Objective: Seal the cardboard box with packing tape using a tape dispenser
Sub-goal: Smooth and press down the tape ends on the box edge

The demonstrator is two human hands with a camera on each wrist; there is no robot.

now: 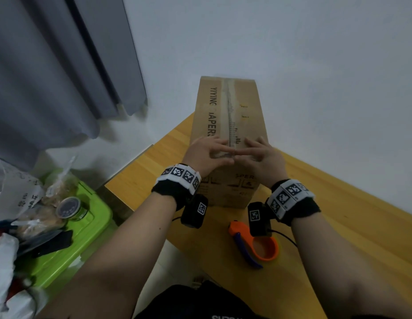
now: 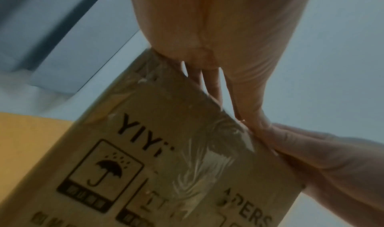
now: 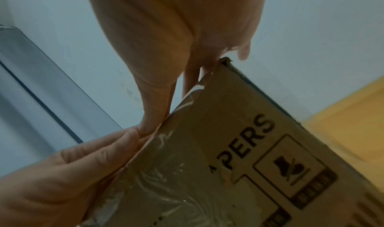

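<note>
Hands [image 1: 232, 155] hiding box [image 1: 230, 107] seam end

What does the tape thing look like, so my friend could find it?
Look at the yellow wooden table with the tall cardboard box standing on it. In front of the box, below the right hand, lies the tape dispenser. It is the only bright orange thing there, a ring shape with a dark blue handle.
</note>
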